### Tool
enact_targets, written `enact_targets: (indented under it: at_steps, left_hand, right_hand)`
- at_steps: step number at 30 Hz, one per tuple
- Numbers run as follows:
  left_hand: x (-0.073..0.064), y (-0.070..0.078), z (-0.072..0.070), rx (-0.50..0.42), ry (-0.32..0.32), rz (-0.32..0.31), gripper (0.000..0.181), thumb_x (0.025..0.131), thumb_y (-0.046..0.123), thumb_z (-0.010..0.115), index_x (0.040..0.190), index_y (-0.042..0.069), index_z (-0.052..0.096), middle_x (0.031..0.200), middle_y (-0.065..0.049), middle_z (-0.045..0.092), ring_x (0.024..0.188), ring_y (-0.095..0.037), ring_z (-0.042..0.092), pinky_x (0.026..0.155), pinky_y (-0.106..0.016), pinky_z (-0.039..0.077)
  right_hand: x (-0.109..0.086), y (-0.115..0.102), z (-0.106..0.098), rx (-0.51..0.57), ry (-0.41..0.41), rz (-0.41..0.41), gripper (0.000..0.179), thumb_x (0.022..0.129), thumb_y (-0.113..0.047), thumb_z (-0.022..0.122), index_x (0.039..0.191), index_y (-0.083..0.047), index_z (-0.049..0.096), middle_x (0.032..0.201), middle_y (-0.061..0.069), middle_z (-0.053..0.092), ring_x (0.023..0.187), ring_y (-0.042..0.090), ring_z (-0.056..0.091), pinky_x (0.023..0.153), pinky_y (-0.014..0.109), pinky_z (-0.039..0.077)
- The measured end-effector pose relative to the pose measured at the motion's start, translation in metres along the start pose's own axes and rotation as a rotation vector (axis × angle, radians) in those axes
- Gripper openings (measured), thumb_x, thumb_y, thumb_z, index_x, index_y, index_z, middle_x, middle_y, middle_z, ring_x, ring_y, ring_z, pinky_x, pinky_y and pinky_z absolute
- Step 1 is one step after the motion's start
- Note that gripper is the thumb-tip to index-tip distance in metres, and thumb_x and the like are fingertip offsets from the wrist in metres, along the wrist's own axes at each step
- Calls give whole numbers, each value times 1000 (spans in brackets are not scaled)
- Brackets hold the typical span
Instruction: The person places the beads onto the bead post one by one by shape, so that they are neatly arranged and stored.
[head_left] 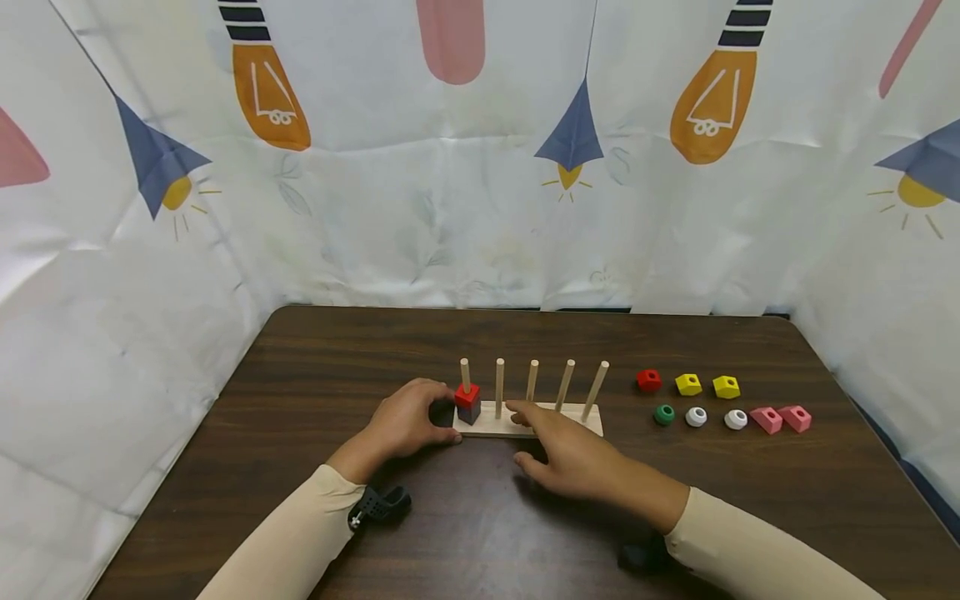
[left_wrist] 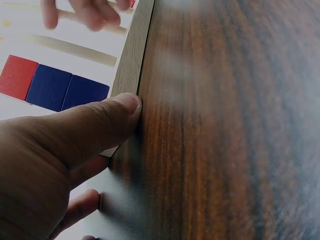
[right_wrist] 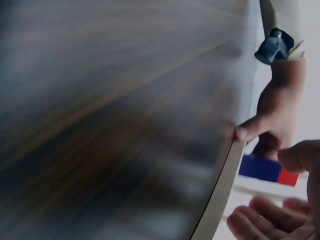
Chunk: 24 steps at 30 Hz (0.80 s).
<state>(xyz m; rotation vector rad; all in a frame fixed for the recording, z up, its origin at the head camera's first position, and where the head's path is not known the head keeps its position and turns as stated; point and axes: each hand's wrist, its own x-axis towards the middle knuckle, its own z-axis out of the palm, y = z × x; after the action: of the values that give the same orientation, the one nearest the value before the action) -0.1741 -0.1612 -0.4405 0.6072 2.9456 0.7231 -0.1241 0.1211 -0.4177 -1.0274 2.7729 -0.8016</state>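
Observation:
A pale wooden peg board (head_left: pixel 491 427) with several upright pegs stands on the table. My left hand (head_left: pixel 405 421) grips its left end, the thumb pressed along the front edge and the fingers round the far side. Stacked on the leftmost peg are two dark blue blocks (left_wrist: pixel 49 87) with a red block (left_wrist: pixel 18 77) on top. My right hand (head_left: pixel 573 454) hovers just in front of and over the board's middle, fingers apart and loosely bent, holding nothing. In the right wrist view, its fingers (right_wrist: pixel 260 220) point toward the pegs, with the stack beyond.
On the brown table (head_left: pixel 360 350), right of the board, lie a red block (head_left: pixel 648 381), two yellow blocks (head_left: pixel 687 384), a green bead (head_left: pixel 663 414), two white beads (head_left: pixel 696 417) and two pink blocks (head_left: pixel 767 419). A printed white curtain (head_left: pixel 480 225) surrounds the far edge and sides.

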Motion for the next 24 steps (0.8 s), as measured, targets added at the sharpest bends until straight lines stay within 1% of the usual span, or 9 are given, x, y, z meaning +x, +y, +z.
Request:
enact_targets:
  at_steps: [4,7,10,14,18,21,24]
  left_hand:
    - [1,1,0,1,1,5,51,72,37,94,115,17,75,124,-5,68,124,-27,58,100,-51,49]
    - [1,1,0,6,4,2,51,71,37,95,114,17,75,122,-5,68,123,-27,59,99,-51,50]
    - [1,1,0,7,1,0,51,71,38,95,114,18,75,123,-5,68,123,-27,59,99,-51,50]
    - [0,2,0,1,0,7,51,72,38,94,115,18,75,125,-5,68,125,-27,58,100,-51,49]
    - [0,2,0,0,-1,3,50,73,38,94,115,19,76,126,-5,68,126,-27,57,100,-51,49]
    - [1,2,0,2,-5,-4,51,73,38,94,116,19,76,126,-5,67,126,-27,58,99,-51,49]
    - [0,2,0,7,-6,-7,51,72,39,94,116,19,75,126,-5,67,125,-26,58,99,-51,50]
  right_hand:
    - [-11,14,-5,-59,6,-51,56,97,-23,72,146,-7,51,133,7,63,121,22,61,97,44,52]
    - [-19,24,-10,-79,19,-83,48,97,-22,72,140,-8,57,130,4,64,121,21,60,97,43,52]
    - [-27,34,-15,-106,40,-96,42,96,-23,73,135,-11,62,126,0,66,119,19,61,95,42,53]
    - [-40,47,-23,-139,77,-80,36,95,-24,75,128,-14,66,123,-2,67,115,16,63,91,40,55]
    - [-51,61,-31,-168,121,-83,30,93,-23,78,120,-14,70,115,-4,68,105,13,66,85,38,56]
    - [-59,71,-37,-196,159,-74,26,90,-21,80,114,-15,71,110,-6,69,100,12,66,82,38,57]
    - [-65,81,-45,-211,188,-42,26,88,-19,82,111,-15,72,108,-6,69,102,14,66,84,41,56]
